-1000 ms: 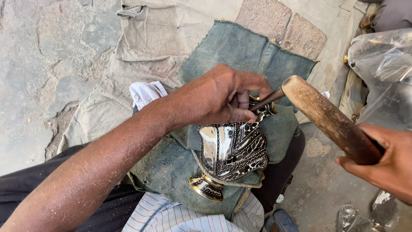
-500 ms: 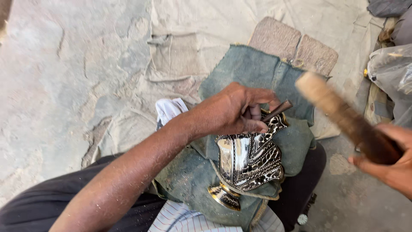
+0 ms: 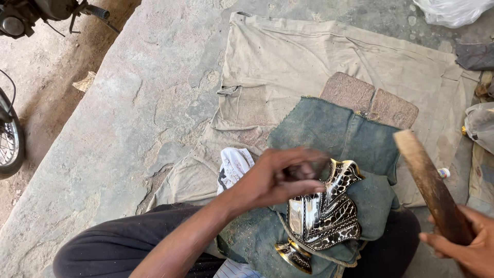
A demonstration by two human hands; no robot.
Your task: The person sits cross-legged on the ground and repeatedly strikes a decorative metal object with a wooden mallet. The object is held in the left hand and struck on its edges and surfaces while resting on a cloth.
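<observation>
A shiny metal vase (image 3: 324, 216) with a dark engraved pattern lies tilted on a dark blue-green cloth (image 3: 329, 128) over my lap, its gold foot toward me. My left hand (image 3: 283, 177) is closed on a small dark tool, blurred, held against the vase's flared rim. My right hand (image 3: 465, 247) at the lower right grips a wooden mallet-like stick (image 3: 429, 183), raised apart from the vase with its end pointing up and left.
A beige canvas sheet (image 3: 309, 62) covers the stone floor, with two brick blocks (image 3: 368, 98) under the blue-green cloth's far edge. A white rag (image 3: 234, 164) lies by my left wrist. Plastic bags (image 3: 481, 126) sit at the right, a motorcycle wheel (image 3: 7, 139) at far left.
The view has tilted up, showing more floor and the motorcycle. The wooden stick has swung away from the tool, to the right. My left hand stays on the vase's rim.
</observation>
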